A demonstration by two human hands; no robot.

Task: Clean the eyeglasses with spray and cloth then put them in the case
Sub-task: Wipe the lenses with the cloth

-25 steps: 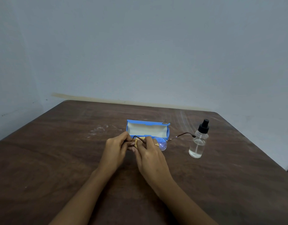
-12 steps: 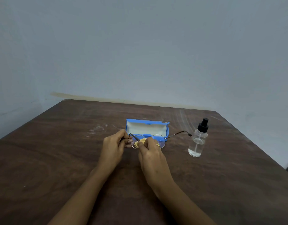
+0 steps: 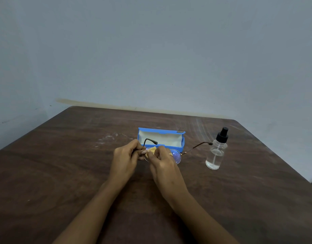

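Gripping the eyeglasses (image 3: 176, 154) at one hinge, the left hand (image 3: 124, 158) steadies them just in front of the open blue case (image 3: 169, 138), while fingers of the right hand (image 3: 165, 166) pinch a yellow cloth (image 3: 152, 150) against a lens. The spray bottle (image 3: 215, 154) stands upright to their right.

The case (image 3: 162, 139) is bright blue with a cream lining. The cloth (image 3: 152, 150) is yellow-orange. The eyeglasses (image 3: 176, 155) have a brownish frame and a violet-blue sheen on one lens. The spray bottle (image 3: 216, 154) is clear, black-topped. The bench (image 3: 63, 164) is dark brown wood grain with pale scuffs.
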